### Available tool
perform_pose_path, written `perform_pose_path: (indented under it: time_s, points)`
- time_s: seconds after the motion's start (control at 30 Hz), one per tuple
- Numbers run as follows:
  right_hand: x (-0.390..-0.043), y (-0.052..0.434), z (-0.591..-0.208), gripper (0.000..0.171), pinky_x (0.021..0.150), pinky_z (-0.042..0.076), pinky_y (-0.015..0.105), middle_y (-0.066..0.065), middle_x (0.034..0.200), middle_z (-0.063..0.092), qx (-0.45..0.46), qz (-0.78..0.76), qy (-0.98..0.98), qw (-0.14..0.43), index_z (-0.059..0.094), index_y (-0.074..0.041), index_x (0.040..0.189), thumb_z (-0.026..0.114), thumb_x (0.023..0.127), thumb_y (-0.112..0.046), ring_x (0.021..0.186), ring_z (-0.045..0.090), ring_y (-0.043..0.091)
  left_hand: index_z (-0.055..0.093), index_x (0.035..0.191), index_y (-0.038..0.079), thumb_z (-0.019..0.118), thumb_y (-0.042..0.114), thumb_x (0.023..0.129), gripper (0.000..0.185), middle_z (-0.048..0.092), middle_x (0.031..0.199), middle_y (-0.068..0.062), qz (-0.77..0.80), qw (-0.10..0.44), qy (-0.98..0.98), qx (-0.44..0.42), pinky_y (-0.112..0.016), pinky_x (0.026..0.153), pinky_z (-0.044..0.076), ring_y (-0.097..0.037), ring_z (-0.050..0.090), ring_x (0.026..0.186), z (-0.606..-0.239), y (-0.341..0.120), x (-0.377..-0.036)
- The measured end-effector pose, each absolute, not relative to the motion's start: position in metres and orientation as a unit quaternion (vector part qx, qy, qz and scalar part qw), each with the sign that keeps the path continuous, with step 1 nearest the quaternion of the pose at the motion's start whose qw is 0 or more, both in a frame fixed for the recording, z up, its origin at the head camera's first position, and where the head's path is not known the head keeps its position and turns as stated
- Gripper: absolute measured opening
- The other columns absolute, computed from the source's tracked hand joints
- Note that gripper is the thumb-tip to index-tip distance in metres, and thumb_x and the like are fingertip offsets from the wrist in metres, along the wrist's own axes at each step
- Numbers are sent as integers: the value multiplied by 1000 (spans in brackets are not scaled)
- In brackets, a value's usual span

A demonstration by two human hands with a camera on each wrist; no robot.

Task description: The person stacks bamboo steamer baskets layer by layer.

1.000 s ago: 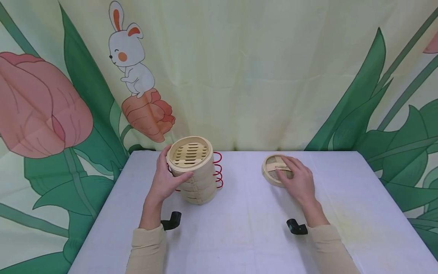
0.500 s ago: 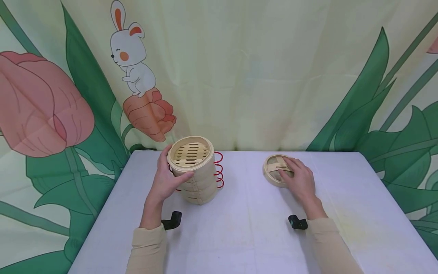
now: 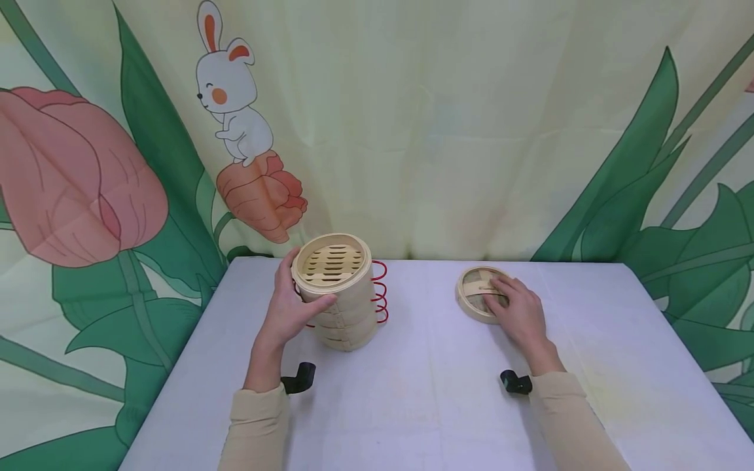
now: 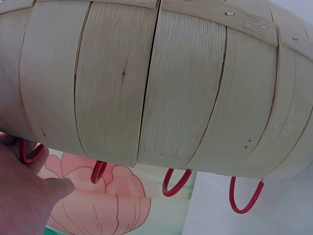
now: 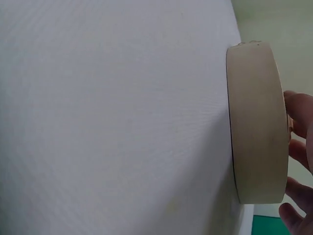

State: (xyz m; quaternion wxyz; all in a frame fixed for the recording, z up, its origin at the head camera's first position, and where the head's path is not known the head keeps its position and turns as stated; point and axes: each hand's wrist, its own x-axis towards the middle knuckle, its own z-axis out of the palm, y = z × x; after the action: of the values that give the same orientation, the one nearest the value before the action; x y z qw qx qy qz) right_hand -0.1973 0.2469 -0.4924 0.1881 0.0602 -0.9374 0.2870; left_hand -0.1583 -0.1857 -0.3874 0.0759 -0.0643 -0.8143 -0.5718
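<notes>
A tall stack of bamboo steamer baskets stands at the left of the table, its slatted top tier uncovered. My left hand grips the upper part of this stack from the left, thumb across the front; the fingers behind are mostly hidden. Red wire loops stick out from the stack's sides. To the right, a round bamboo steamer lid lies flat on the cloth. My right hand pinches the lid's strap handle from above; in the right wrist view its fingertips meet at the handle, beyond the lid's rim.
A white cloth covers the table, with bare cloth between stack and lid. Right behind the table's back edge hangs a printed curtain. Black wrist mounts jut inward from both wrists.
The right hand's fingers have drawn closer together on the lid's handle. Left hand, stack and lid stay in place; the head view has shifted slightly.
</notes>
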Motion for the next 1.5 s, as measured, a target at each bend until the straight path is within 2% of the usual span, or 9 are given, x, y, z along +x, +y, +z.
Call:
perform_pose_path:
  time_s: [0.17,0.47,0.93,1.5]
  points:
    - [-198,248,-497,40,107,31,62,24,134,59,60,286,-939,182,67,5,126,74,92,-15,132,44,49,12,160,12,90,22,75,115,17,158,-15,-571,77,-814,-66,-54,115,24,-29,24,145,-387,-186,-158]
    - [-205,253,-499,33,103,38,59,23,130,63,71,305,-930,191,70,4,121,75,92,-10,123,53,47,11,160,15,89,25,76,116,17,159,-12,-570,66,-817,-54,-55,115,25,-28,25,145,-388,-186,-159]
    - [-209,260,-496,30,103,39,60,21,130,63,67,325,-930,159,71,2,119,75,93,-13,126,52,46,12,160,14,90,26,75,116,20,158,-12,-568,68,-819,-56,-55,115,25,-27,27,144,-388,-187,-159]
    - [-210,258,-499,24,97,45,59,20,118,69,79,298,-922,234,75,2,109,78,89,-10,114,61,44,12,160,14,91,25,74,117,20,159,-12,-571,68,-817,-54,-54,116,24,-26,26,145,-389,-187,-160]
